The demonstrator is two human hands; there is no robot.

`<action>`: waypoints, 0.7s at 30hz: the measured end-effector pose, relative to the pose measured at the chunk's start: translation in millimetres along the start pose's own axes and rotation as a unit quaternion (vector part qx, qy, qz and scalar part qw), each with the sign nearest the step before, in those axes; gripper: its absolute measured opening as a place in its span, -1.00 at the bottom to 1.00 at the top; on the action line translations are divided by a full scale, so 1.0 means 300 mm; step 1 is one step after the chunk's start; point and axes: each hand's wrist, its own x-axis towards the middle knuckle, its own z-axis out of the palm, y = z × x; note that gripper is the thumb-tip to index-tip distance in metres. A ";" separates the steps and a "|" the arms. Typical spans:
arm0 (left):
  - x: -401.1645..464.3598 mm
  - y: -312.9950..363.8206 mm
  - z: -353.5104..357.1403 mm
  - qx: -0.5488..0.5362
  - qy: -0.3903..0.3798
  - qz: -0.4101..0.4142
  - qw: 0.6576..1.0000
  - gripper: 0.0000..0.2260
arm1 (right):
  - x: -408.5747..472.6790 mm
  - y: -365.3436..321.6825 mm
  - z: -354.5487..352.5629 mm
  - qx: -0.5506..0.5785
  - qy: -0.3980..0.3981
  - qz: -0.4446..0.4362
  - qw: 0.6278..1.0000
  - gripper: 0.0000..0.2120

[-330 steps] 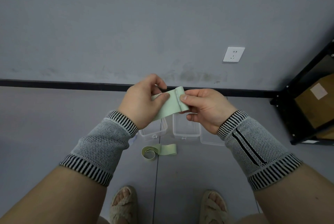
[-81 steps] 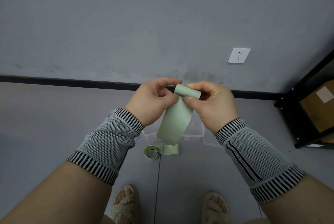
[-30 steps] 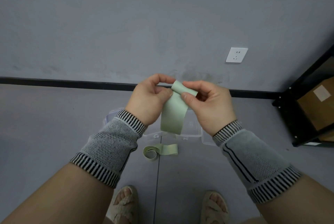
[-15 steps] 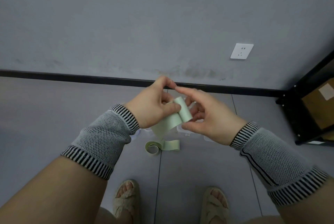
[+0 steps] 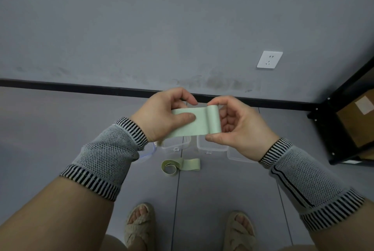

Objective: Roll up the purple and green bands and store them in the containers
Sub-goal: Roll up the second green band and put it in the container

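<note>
A pale green band [image 5: 199, 123] is stretched sideways between both hands at chest height. My left hand [image 5: 162, 115] pinches its flat left end between thumb and fingers. My right hand [image 5: 238, 123] holds the rolled right end between thumb and fingertips. A second green band [image 5: 182, 165] lies partly curled on the grey floor below. Behind it stand clear plastic containers [image 5: 212, 146], partly hidden by my hands. No purple band shows.
A black metal shelf [image 5: 334, 129] with a cardboard box [image 5: 358, 121] stands at the right. The grey wall with a black skirting strip and a white socket [image 5: 269, 59] is ahead. My sandalled feet [image 5: 139, 224] are at the bottom edge.
The band hung downward from both hands a second ago; now it is turned and pulled out sideways, roll at the right. Both hands have shifted slightly lower and apart.
</note>
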 end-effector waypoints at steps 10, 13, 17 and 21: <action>0.008 0.033 0.055 0.010 0.073 0.011 0.997 -0.75 | -0.003 -0.011 0.036 -0.129 0.073 -0.064 0.987 -0.58; 0.015 0.043 0.091 0.037 0.135 0.014 0.990 -0.78 | 0.003 -0.018 0.051 -0.180 0.105 -0.081 0.975 -0.61; 0.019 0.043 0.073 -0.010 0.122 0.007 0.992 -0.81 | 0.003 -0.017 0.042 -0.168 0.081 -0.075 0.979 -0.46; 0.006 0.042 0.040 -0.111 0.057 -0.021 0.992 -0.84 | 0.003 -0.015 0.034 -0.046 0.044 -0.039 0.997 -0.32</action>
